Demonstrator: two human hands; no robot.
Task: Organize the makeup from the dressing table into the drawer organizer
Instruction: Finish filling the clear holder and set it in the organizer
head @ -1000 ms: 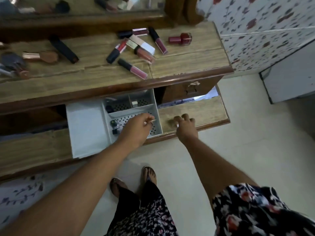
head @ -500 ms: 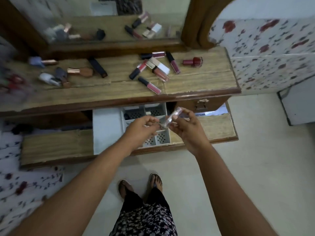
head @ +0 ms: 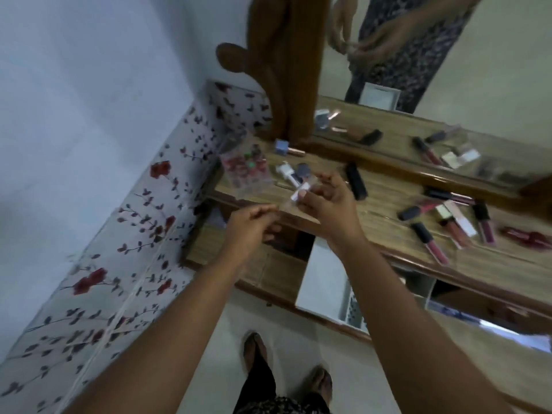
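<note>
Both my hands are raised over the left part of the dressing table [head: 385, 210]. A small clear makeup tube [head: 294, 198] with a pale cap sits between them: my right hand [head: 325, 201] pinches its upper end and my left hand [head: 251, 225] pinches the lower end. Several lip glosses and lipsticks [head: 448, 225] lie scattered on the tabletop at the right. The white drawer organizer [head: 322, 285] sits in the open drawer below, partly hidden by my right forearm.
A clear case of small red and green items [head: 246, 168], a white pump bottle [head: 285, 171] and a black tube [head: 357, 180] lie on the table's left end. The mirror [head: 448, 85] rises behind. A flowered tile wall [head: 143, 234] is at the left. My feet stand on the pale floor.
My hands have lifted the clear tube up from over the drawer to above the table's left end. The view has swung left and tilted.
</note>
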